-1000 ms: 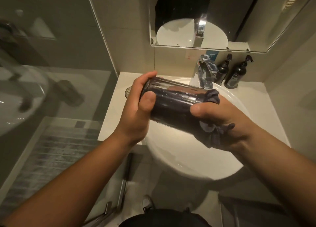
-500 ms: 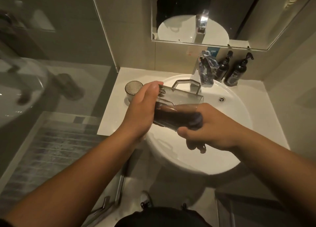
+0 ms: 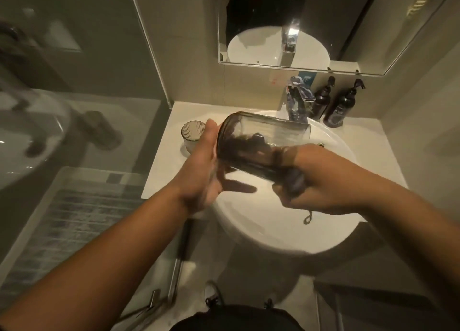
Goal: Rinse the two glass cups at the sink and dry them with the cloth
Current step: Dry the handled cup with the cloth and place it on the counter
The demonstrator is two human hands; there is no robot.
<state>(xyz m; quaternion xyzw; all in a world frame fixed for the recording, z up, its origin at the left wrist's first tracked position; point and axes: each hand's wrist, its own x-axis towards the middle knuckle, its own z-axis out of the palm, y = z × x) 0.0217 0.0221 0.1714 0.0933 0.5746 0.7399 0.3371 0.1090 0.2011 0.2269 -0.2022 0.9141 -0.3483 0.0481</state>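
Observation:
A smoky glass cup (image 3: 263, 136) lies on its side in the air above the white sink (image 3: 261, 231). My left hand (image 3: 201, 166) grips its closed end. My right hand (image 3: 321, 178) is at the open end, closed on a dark cloth (image 3: 249, 146) that is stuffed inside the cup and shows through the glass. A loop of the cloth hangs below my right hand. The second glass cup (image 3: 191, 136), ribbed, stands upright on the counter just left of my left hand.
A chrome faucet (image 3: 297, 104) stands behind the basin, with two dark pump bottles (image 3: 321, 101) (image 3: 341, 109) to its right. A mirror (image 3: 348, 19) hangs above. A glass shower partition (image 3: 74, 81) borders the counter (image 3: 161, 168) on the left.
The cup has dropped lower over the basin and turned in my hands. The ribbed cup behind my left hand has come into full view.

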